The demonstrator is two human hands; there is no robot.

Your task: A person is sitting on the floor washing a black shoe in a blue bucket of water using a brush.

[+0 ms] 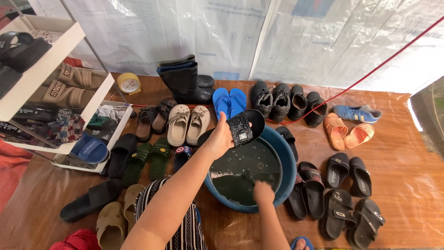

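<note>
My left hand (218,139) grips a wet black slide sandal (243,127) and holds it tilted above the far rim of a blue basin (289,163) filled with dark water. My right hand (262,191) reaches down into the water at the basin's near side; its fingers are under the surface and hidden, so I cannot see whether they hold anything. A striped black-and-white cloth (182,224) covers my lap just left of the basin.
Many shoes lie on the wooden floor: black boots (184,83), blue flip-flops (229,102), beige clogs (187,122), black sandals (340,196), orange clogs (347,132). A white shoe rack (55,92) stands at left. A red cord (370,74) runs across the right.
</note>
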